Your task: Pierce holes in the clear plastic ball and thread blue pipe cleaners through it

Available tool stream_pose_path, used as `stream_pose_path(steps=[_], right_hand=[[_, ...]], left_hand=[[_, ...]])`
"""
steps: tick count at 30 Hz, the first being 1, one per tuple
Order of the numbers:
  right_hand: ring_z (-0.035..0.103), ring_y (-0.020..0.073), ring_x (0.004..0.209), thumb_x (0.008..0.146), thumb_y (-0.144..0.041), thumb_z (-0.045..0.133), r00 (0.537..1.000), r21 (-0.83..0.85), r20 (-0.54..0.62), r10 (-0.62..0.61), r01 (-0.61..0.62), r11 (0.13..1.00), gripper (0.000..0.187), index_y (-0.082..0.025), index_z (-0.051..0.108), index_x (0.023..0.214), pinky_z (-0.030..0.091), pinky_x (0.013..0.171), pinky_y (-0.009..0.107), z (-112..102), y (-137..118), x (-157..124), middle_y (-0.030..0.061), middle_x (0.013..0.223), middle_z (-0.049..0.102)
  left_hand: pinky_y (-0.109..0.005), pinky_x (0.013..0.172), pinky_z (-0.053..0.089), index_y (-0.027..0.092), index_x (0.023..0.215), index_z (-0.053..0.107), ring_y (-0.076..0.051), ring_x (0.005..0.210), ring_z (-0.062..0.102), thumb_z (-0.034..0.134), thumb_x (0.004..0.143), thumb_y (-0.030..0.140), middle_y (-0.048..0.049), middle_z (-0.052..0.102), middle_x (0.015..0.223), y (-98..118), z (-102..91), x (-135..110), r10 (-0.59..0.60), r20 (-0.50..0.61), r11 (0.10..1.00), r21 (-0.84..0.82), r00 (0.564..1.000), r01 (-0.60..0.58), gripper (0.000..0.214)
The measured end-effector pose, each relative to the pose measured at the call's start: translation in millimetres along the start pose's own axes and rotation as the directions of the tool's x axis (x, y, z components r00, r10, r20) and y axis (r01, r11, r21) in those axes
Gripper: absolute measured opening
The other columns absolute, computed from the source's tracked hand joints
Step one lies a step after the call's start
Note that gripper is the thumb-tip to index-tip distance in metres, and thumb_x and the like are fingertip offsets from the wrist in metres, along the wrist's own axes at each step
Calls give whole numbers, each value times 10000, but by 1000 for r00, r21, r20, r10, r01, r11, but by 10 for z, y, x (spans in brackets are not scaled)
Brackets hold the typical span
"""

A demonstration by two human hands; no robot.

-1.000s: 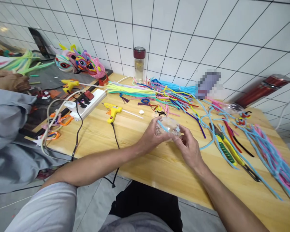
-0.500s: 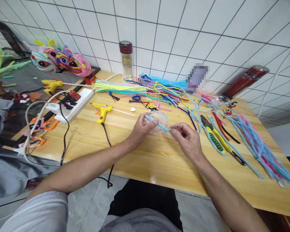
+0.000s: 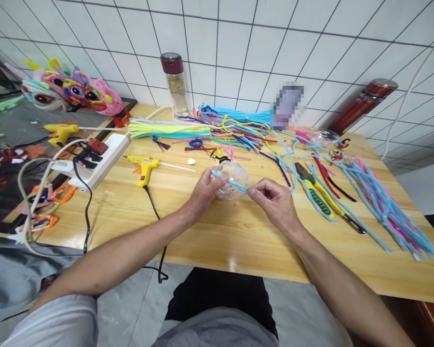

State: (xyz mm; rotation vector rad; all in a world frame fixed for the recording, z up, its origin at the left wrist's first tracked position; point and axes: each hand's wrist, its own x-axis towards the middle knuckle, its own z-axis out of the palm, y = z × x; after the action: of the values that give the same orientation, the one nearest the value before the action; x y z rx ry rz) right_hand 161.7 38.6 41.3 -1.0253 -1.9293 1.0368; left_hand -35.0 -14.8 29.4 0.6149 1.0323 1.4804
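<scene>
My left hand (image 3: 208, 190) is closed at the side of a clear plastic ball (image 3: 237, 169), thumb pressing one end of a light blue pipe cleaner (image 3: 236, 185). The strip lies across the near face of the ball. Its other end is pinched between the thumb and forefinger of my right hand (image 3: 275, 200). Just beyond the ball lie a small black and yellow twisted piece (image 3: 221, 157) and a white scrap (image 3: 191, 161). A yellow hot glue gun (image 3: 144, 168) with a glue stick in it rests left of my left hand.
Bundled pipe cleaners (image 3: 173, 129) line the back, near a glass bottle (image 3: 176, 86). Green-handled pliers (image 3: 316, 193) and more pipe cleaners (image 3: 386, 207) lie right. A power strip (image 3: 101, 161), cords, a second glue gun (image 3: 62, 132) and colourful fuzzy heads (image 3: 75, 91) occupy the left.
The view has shifted slightly, so most things sit further left. The blue pipe cleaner now lies along the ball, and more of the ball shows between my hands. Both hands keep their grip.
</scene>
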Motion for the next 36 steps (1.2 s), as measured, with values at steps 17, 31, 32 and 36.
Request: stream_pose_path(steps=[17, 31, 32, 36], right_hand=[[531, 119, 653, 673, -595, 886, 980, 267, 85, 182, -198, 943, 536, -224, 617, 950, 439, 591, 253, 29, 72, 65, -40, 754, 596], [665, 206, 914, 981, -175, 595, 855, -237, -58, -515, 489, 839, 230, -290, 775, 1066, 562, 773, 393, 63, -78, -71, 67, 975, 674], [666, 204, 898, 974, -161, 599, 839, -257, -55, -541, 512, 820, 239, -288, 774, 1075, 561, 761, 389, 68, -73, -67, 66, 958, 678], [670, 210, 877, 954, -164, 622, 817, -299, -21, -577, 546, 783, 242, -282, 760, 1114, 567, 745, 391, 83, -56, -61, 71, 950, 692]], left_hand=[[-308, 809, 570, 245, 1265, 594, -216, 999, 707, 883, 700, 533, -59, 696, 1220, -60, -43, 0, 49, 82, 999, -16, 995, -48, 697], [-328, 805, 564, 241, 1248, 593, -207, 957, 690, 892, 687, 526, -44, 701, 1150, -41, 11, -27, 17, 75, 999, -35, 997, -14, 696], [-327, 803, 567, 237, 1246, 593, -204, 950, 692, 898, 679, 521, -44, 703, 1147, -38, 15, -28, 10, 73, 999, -45, 997, -7, 704], [-317, 799, 578, 233, 1222, 600, -188, 916, 705, 902, 688, 504, -38, 715, 1122, -36, 18, -41, -15, 73, 997, -80, 997, 21, 671]])
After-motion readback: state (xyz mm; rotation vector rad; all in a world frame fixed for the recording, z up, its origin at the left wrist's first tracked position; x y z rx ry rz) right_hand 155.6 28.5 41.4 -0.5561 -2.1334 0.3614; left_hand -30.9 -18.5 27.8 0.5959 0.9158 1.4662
